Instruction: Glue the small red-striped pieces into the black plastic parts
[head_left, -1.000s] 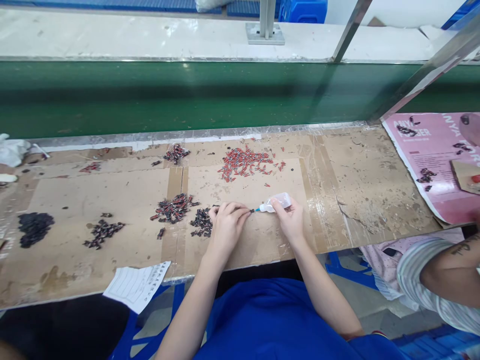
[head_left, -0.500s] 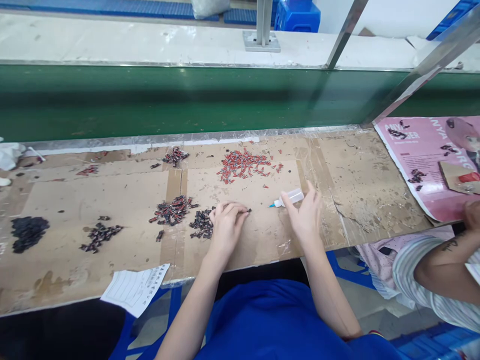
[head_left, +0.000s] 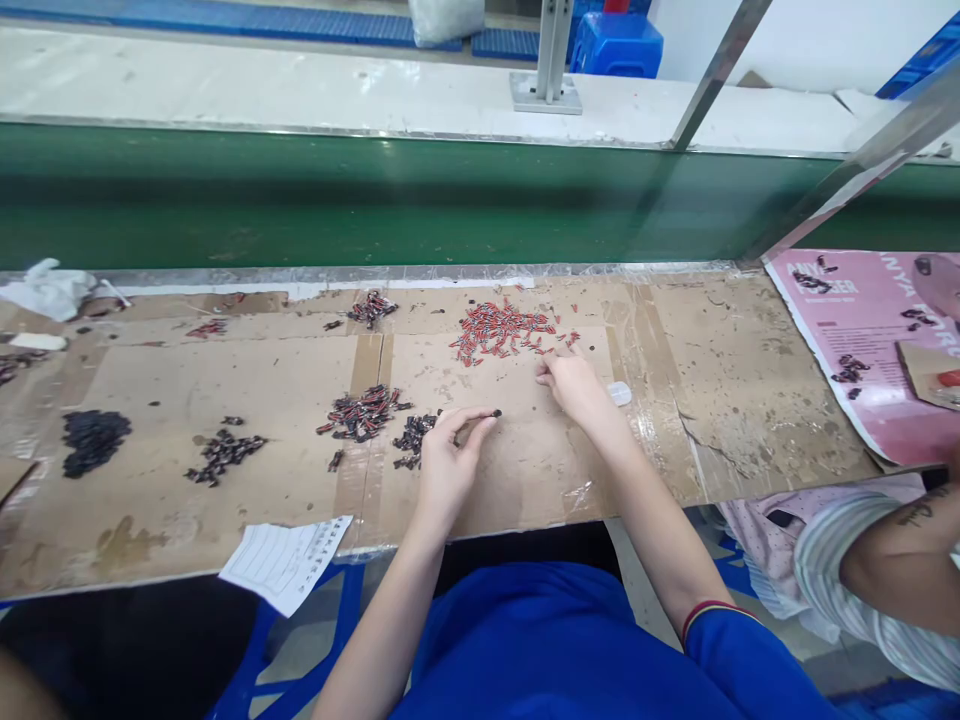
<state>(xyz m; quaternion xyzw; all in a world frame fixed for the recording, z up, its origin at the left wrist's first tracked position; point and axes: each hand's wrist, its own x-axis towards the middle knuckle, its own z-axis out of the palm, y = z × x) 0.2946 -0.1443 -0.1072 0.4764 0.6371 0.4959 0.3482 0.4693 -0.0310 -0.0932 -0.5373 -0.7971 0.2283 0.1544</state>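
Pinching small black part [head_left: 496, 413] in left grip [head_left: 448, 455], apparently to leave its end exposed, and holding right grip [head_left: 576, 385], contents unclear, just short of red pieces [head_left: 495, 332], with bottle [head_left: 620, 393] handily beside.

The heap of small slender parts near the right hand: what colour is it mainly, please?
Mainly red; the heap shows in the head view.

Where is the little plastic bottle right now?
In the head view, right of centre, the plastic bottle lies on the cardboard, partly hidden by the right hand.
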